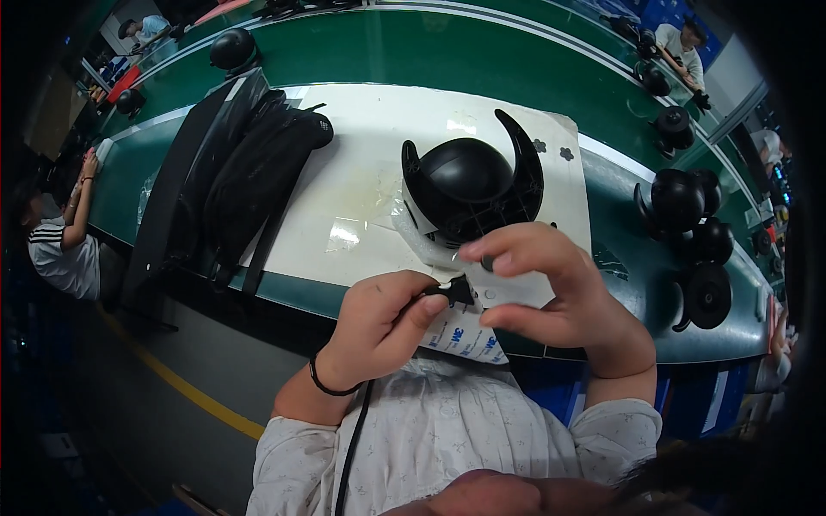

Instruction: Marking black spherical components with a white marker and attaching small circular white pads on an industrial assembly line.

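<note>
My left hand (379, 322) is closed, thumb and forefinger pinching a small black part (456, 292) of unclear kind above my lap. Close by on the right, my right hand (555, 288) has its thumb stretched away from the other fingers. A small dark round pad (488, 263) sits at its fingertips, seemingly held between the fingers. Under both hands hangs a white backing sheet (467, 335) with blue print, overlapping the table's near edge. Beyond them a glossy black round shell (460, 172) with two curved horn-like arms rests on the white board (370, 189).
A black fabric bag (258, 163) and a dark flat case (185, 172) lie left on the board. Several black round shells (680, 198) stand on the green table at right. Another shell (234, 50) is at the far left. People work around the table.
</note>
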